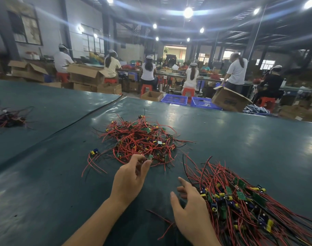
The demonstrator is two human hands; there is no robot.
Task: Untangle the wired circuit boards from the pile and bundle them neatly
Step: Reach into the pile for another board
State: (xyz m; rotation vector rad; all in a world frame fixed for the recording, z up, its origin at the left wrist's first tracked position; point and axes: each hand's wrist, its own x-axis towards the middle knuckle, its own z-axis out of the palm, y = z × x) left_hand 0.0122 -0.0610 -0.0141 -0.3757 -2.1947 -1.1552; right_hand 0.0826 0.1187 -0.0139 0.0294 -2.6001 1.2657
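A tangled pile [142, 139] of small green circuit boards with red and black wires lies in the middle of the dark green table [240, 139]. My left hand [130, 178] reaches its near edge, thumb and fingers pinching at a small board [150, 157] there. To the right lies a laid-out bundle [240, 201] of boards with wires fanned out roughly parallel. My right hand [190, 210] rests open against the left side of that bundle, fingers spread. One separate board [94, 152] with trailing wires lies left of the pile.
Another wire bunch [7, 118] sits at the far left of the table. Beyond the table's far edge stand cardboard boxes [230, 100], blue crates [174, 99] and red stools, with several workers seated at benches.
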